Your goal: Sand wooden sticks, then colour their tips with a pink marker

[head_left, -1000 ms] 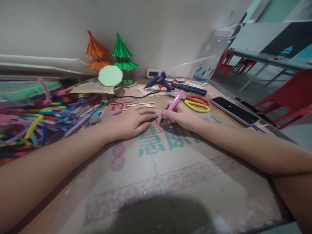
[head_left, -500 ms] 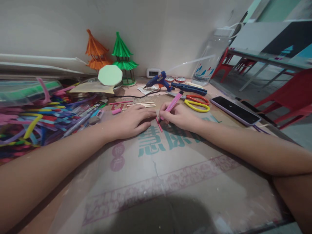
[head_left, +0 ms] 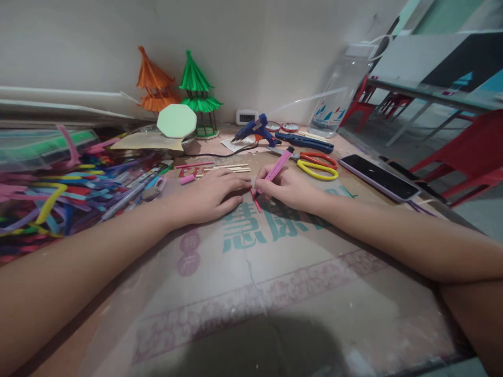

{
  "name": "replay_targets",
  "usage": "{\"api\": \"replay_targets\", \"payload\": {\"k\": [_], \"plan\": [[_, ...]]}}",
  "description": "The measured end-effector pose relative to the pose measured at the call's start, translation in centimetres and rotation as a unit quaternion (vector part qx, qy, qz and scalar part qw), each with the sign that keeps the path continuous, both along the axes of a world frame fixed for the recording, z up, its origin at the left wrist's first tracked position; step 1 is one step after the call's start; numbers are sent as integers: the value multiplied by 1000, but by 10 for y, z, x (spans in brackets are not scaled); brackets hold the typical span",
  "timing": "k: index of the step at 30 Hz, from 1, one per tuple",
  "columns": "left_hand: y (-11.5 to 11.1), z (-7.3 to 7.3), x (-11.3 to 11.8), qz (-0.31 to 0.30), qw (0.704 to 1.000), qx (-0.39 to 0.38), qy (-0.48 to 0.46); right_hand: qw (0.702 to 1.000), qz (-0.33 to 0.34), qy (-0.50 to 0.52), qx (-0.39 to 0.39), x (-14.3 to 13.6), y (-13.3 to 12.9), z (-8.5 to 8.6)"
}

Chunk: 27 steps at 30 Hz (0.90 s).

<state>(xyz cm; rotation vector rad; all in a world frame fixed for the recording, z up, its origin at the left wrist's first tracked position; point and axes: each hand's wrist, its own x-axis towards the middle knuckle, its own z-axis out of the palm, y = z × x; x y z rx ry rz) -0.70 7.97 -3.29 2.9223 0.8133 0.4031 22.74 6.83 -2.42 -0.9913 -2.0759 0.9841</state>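
My right hand (head_left: 285, 188) is closed round a pink marker (head_left: 278, 166), its dark end up and its tip down on a short red-pink stick (head_left: 255, 202). That stick lies on the plastic-covered board (head_left: 236, 283) between my two hands. Palm down, my left hand (head_left: 218, 196) rests with fingers stretched out, the fingertips close to the stick's far end; whether they press on it I cannot tell. Beyond the left hand lie several bare wooden sticks (head_left: 231, 168), a pink-coloured stick (head_left: 194, 165) and a pink marker cap (head_left: 187, 179).
Scissors (head_left: 317, 169), a blue glue gun (head_left: 255, 130), a utility knife (head_left: 304, 142) and a phone (head_left: 379, 178) lie behind and right. Coloured pipe cleaners (head_left: 58, 204) pile up at left. Orange (head_left: 155, 78) and green (head_left: 196, 78) pagoda models and a water bottle (head_left: 336, 94) stand behind.
The marker and my right hand have shifted very slightly, with the tip still at the stick. My left hand stays in place.
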Motion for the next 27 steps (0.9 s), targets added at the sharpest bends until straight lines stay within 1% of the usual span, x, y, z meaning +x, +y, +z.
{"api": "replay_targets", "payload": {"k": [5,10,17,23,25,27], "plan": [[0,-1,-1,5,1000,5,-2,999,-43,-8,19,-1,3,-1],[-1,-1,-1,7,1000,9,-7,998,-61,-14,12,-1,4,-1],[-1,-1,0,11,1000,2,-9,999,-28,8,-28,0,3,-1],[0,0,0,3,1000,4,-3,999,-3,19,-43,1,2,0],[-1,0,0,4,1000,4,-3,999,4,19,-36,0,1,0],[-1,1,1,6,1000,4,-6,1000,-10,16,-12,0,1,-1]]}}
